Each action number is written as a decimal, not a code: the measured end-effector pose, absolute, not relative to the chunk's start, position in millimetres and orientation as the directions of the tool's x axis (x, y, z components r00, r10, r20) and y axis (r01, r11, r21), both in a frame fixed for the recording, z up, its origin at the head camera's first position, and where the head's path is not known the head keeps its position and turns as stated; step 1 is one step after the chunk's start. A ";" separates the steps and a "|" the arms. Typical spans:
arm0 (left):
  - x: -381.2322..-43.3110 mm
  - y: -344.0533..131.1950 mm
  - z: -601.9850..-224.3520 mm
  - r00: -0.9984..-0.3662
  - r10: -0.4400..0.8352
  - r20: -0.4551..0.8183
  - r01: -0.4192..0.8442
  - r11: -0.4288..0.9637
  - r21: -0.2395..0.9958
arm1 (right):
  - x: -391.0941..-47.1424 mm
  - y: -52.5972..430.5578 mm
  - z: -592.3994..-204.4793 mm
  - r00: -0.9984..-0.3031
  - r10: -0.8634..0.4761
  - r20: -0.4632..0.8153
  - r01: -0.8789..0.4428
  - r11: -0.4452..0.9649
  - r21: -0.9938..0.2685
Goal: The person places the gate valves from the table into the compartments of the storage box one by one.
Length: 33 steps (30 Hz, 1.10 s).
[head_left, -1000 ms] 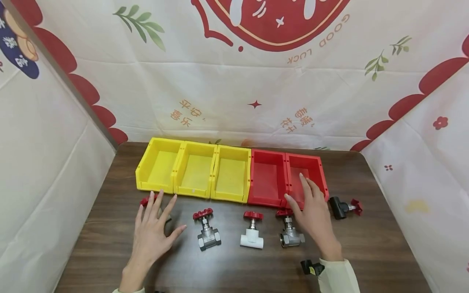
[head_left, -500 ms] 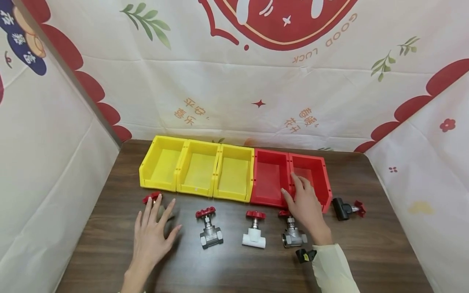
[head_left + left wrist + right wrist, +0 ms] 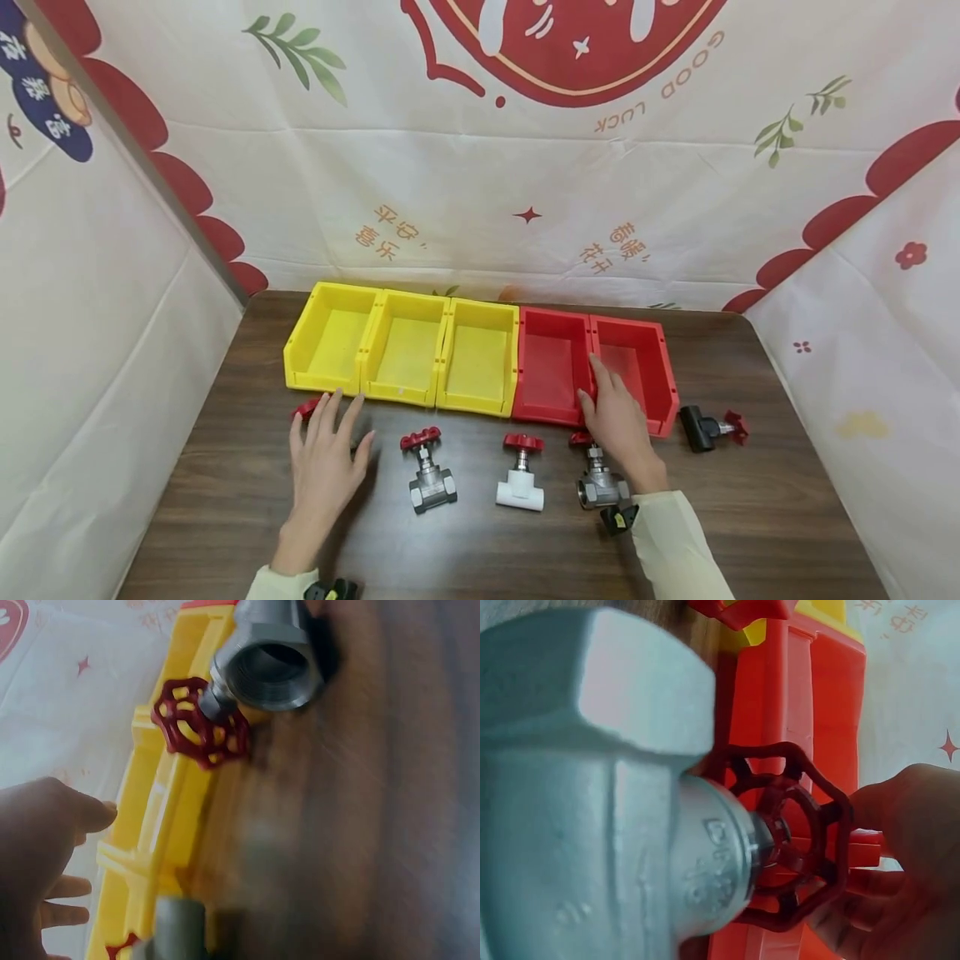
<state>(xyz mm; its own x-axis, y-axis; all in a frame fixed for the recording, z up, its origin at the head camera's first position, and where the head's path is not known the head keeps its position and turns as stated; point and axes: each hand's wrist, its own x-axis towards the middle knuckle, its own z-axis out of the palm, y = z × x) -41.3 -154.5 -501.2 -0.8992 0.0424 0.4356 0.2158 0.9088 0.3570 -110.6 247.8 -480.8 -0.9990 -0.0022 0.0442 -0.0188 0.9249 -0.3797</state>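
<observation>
My left hand (image 3: 326,467) hovers with spread fingers over a valve whose red handwheel (image 3: 306,408) peeks out beside the fingertips; its body is mostly hidden. In the left wrist view, the hand (image 3: 37,855) holds nothing. My right hand (image 3: 621,425) is above a metal gate valve (image 3: 600,485), its fingertips at the red bins' shared wall. In the right wrist view, that valve's red handwheel (image 3: 802,836) stands close to the loosely bent fingers, and contact cannot be told. Between the hands lie another metal valve (image 3: 431,486) and a white tee-shaped valve (image 3: 520,487).
Yellow bins (image 3: 330,382) and two red bins (image 3: 553,417) stand in a row along the table's back. A black valve (image 3: 701,429) with a red handwheel lies right of them. The wooden table (image 3: 465,558) meets a printed cloth wall (image 3: 465,167) behind.
My right hand has moved left and slightly towards me, from over the right red bin to the bins' shared wall. The left hand has shifted slightly right, its fingers now closer together.
</observation>
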 end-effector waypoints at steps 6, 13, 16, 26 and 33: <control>-66.1 -143.6 -497.0 -0.915 0.056 0.400 0.210 0.912 0.352 | -109.0 248.0 -483.4 -0.999 -0.006 0.051 -0.024 0.926 -0.376; -88.9 -138.1 -497.4 -0.914 0.066 0.400 0.230 0.896 0.380 | -107.8 247.8 -486.8 -0.999 -0.010 0.042 -0.024 0.933 -0.358; -101.4 -135.4 -496.7 -0.904 0.063 0.424 0.257 0.871 0.419 | -108.4 247.8 -487.7 -0.999 -0.014 0.052 -0.031 0.938 -0.346; -136.2 -137.0 -495.2 -0.906 0.160 0.393 0.297 0.901 0.317 | -119.4 248.8 -492.0 -0.983 -0.139 0.117 -0.168 0.941 -0.295; -140.8 -140.9 -497.7 -0.928 0.148 0.343 0.264 0.909 0.322 | -133.3 254.6 -491.2 -0.963 -0.216 0.158 -0.251 0.935 -0.250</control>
<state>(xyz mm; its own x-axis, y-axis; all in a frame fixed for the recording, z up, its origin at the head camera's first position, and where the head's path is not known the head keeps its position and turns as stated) -140.8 -140.9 -497.7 -0.9276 0.1480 0.3430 0.2640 0.9093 0.3216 -133.3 254.6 -491.2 -0.9634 -0.2161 0.1584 -0.2508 0.9352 -0.2498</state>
